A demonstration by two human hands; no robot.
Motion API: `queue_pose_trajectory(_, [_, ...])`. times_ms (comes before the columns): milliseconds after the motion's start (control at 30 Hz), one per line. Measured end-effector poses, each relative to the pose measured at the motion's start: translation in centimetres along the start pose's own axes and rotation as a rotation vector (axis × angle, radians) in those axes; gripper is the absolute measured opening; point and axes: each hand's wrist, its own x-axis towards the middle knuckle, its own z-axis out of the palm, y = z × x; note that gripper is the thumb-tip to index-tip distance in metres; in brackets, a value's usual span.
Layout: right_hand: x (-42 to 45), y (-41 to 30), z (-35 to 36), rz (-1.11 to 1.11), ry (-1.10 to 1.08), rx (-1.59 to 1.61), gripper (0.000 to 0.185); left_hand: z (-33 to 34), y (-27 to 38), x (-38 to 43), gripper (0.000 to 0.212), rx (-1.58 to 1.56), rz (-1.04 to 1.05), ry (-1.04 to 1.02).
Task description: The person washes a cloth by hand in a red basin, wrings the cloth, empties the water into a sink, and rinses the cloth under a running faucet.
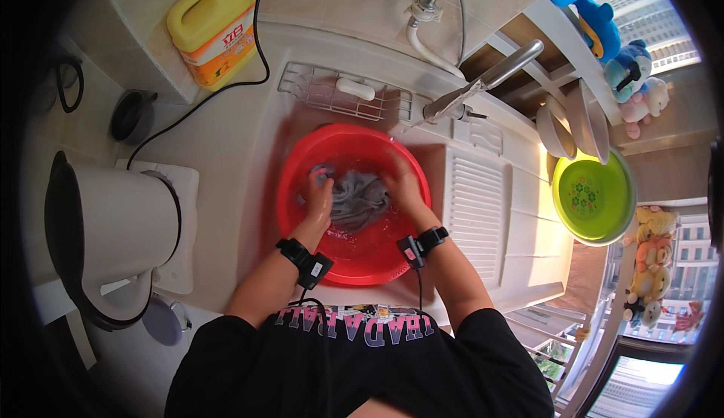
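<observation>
A red plastic basin with water in it sits in the light-coloured sink. Inside lies a bunched, wet grey cloth. My left hand is at the cloth's left side, its fingers curled on a bluish-grey fold. Over the right side of the basin, my right hand is blurred by motion beside the cloth; whether it grips any of it is hidden by the blur. Water runs from the metal faucet toward the basin's far right rim.
A ribbed washboard adjoins the sink on the right. Behind the basin hangs a wire rack with a white soap bar. A yellow detergent jug, a black cable and a white electric kettle are leftward. A green basin hangs at right.
</observation>
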Motion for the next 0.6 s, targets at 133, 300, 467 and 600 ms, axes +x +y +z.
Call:
queue_pose_trajectory(133, [-3.4, 2.0, 8.3, 0.193, -0.597, -0.687, 0.064, 0.3, 0.9, -0.2, 0.032, -0.016, 0.01, 0.007])
queue_pose_trajectory(300, [-2.9, -0.1, 6.6, -0.247, -0.775, -0.863, 0.061, -0.6, -0.7, 0.7, 0.035, 0.248, 0.075, 0.023])
queue_pose_trajectory(467, [-0.6, 1.6, 7.7, 0.42, -0.201, -0.229, 0.045, -1.1, -1.3, 1.4, 0.045, 0.012, -0.065, -0.044])
queue_pose_trajectory(600, [-0.6, -1.5, 5.4, 0.664, -0.203, 0.975, 0.032, -0.1, -0.8, 0.6, 0.058, -0.108, -0.375, -0.075])
